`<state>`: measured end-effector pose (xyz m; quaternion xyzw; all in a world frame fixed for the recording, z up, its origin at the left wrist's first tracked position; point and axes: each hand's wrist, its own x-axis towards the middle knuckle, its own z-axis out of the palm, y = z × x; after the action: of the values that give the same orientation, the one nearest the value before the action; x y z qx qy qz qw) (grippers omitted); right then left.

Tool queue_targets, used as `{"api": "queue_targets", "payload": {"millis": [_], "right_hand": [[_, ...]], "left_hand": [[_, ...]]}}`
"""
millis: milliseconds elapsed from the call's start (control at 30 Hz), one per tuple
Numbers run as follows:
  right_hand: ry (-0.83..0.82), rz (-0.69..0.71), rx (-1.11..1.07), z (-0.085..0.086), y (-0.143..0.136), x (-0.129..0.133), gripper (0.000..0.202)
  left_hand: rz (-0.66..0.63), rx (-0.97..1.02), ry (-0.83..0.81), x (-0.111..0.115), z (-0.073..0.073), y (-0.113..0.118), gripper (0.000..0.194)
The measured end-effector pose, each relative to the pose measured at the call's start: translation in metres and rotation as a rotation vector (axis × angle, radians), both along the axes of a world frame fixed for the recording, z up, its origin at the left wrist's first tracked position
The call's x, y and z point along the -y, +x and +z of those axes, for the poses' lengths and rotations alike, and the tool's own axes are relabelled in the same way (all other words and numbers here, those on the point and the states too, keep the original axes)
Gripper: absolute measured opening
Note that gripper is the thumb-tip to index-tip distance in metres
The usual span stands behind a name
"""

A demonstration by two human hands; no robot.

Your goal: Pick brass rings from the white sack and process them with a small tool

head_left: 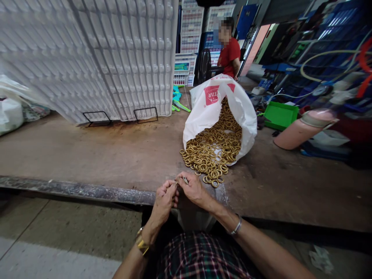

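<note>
A white plastic bag (200, 112) with red print lies on its side on the table, its mouth facing me. Brass-coloured rings (206, 155) fill it and spill out onto the wood. At the table's front edge, just left of the spilled rings, my left hand (167, 197) and my right hand (192, 189) meet at the fingertips. Both are closed in a pinch. A small metal piece (185, 180) shows at the fingers of my right hand. What my left fingers hold is too small and hidden to name.
Ribbed translucent trays (130, 58) stand upright in wire holders at the back left. To the right are a green tray (280, 115) and a pink bottle (303, 130). A person in red (231, 56) is beyond the table. White bags (11, 112) lie far left.
</note>
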<state>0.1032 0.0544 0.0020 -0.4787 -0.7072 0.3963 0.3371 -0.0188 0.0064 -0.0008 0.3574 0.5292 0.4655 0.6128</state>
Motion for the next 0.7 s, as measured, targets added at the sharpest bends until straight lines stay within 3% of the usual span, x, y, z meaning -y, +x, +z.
{"api": "queue_targets", "payload": {"millis": [300, 700], "right_hand": [[0.020, -0.057, 0.160, -0.005, 0.001, -0.005, 0.019], [0.117, 0.151, 0.578, -0.008, 0.005, 0.009, 0.019]], "left_hand": [[-0.018, 0.018, 0.058, 0.001, 0.000, 0.000, 0.030], [0.018, -0.061, 0.073, 0.000, -0.001, 0.001, 0.034]]}}
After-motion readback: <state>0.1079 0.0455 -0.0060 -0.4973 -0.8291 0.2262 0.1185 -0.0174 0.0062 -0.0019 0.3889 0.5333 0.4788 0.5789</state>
